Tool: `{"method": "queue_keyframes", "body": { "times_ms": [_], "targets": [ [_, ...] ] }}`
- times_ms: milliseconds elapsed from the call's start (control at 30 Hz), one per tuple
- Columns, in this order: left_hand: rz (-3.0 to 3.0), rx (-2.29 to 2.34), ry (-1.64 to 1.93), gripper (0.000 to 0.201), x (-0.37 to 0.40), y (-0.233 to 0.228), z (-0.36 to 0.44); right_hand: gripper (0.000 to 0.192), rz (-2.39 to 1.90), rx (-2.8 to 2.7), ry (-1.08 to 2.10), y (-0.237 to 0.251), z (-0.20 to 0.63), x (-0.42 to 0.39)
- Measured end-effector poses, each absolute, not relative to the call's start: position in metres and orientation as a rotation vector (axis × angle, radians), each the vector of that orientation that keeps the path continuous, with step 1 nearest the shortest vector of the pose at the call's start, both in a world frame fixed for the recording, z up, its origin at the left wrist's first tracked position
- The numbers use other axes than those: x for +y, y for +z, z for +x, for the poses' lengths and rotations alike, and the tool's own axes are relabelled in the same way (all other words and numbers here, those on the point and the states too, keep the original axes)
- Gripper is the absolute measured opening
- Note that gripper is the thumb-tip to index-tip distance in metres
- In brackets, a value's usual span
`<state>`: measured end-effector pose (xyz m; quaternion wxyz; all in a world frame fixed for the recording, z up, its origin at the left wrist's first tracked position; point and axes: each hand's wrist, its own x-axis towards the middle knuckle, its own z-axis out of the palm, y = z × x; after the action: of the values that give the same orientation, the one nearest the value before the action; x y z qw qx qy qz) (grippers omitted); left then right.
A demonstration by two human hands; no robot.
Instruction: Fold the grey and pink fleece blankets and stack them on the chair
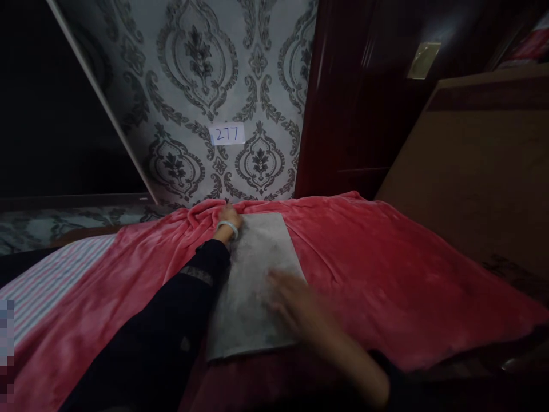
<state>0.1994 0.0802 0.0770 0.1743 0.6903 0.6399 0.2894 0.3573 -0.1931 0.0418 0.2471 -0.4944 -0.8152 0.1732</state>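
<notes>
A flat grey rectangular piece, which looks like folded cloth [257, 257], lies lengthwise on the red plush blanket [364, 274]. My left hand [230, 216], with a pale bracelet at the wrist, is at its far left corner. The fingers there look curled, and what they grip is hidden. Over the near right part of the grey cloth is my right hand [300, 306], blurred by motion, fingers stretched out and apart. Whether it touches the surface I cannot tell.
Patterned wallpaper [197, 74] with a paper label [227, 134] rises behind the blanket. A large dark screen [64, 114] stands at left, above striped fabric [60, 280]. To the right are a dark red door [351, 103] and a big cardboard box [480, 171].
</notes>
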Motion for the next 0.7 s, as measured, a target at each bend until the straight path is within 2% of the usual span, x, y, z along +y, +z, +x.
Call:
{"method": "queue_keyframes", "body": {
  "times_ms": [133,200,267,367,533,700],
  "targets": [
    [2.381,1.493,0.621,0.061,0.044,0.068,0.247,0.07,-1.526,-2.315,0.42,0.032,0.362,-0.171],
    [2.513,1.337,0.493,0.061,0.026,0.047,0.267,0.075,-1.463,-2.42,0.448,0.01,0.35,-0.17],
    [2.654,1.207,0.219,0.059,0.021,0.024,0.274,0.078,-1.424,-2.459,0.445,-0.01,0.342,-0.172],
    [2.795,1.133,-0.03,0.06,0.039,0.008,0.263,0.078,-1.388,-2.47,0.436,-0.022,0.341,-0.176],
    [2.718,1.464,0.03,0.06,0.091,0.017,0.229,0.081,-1.3,-2.474,0.307,-0.033,0.35,-0.171],
    [2.654,1.678,0.127,0.056,0.113,0.02,0.213,0.092,-1.152,-2.463,-0.124,-0.073,0.347,-0.151]
  ]
}}
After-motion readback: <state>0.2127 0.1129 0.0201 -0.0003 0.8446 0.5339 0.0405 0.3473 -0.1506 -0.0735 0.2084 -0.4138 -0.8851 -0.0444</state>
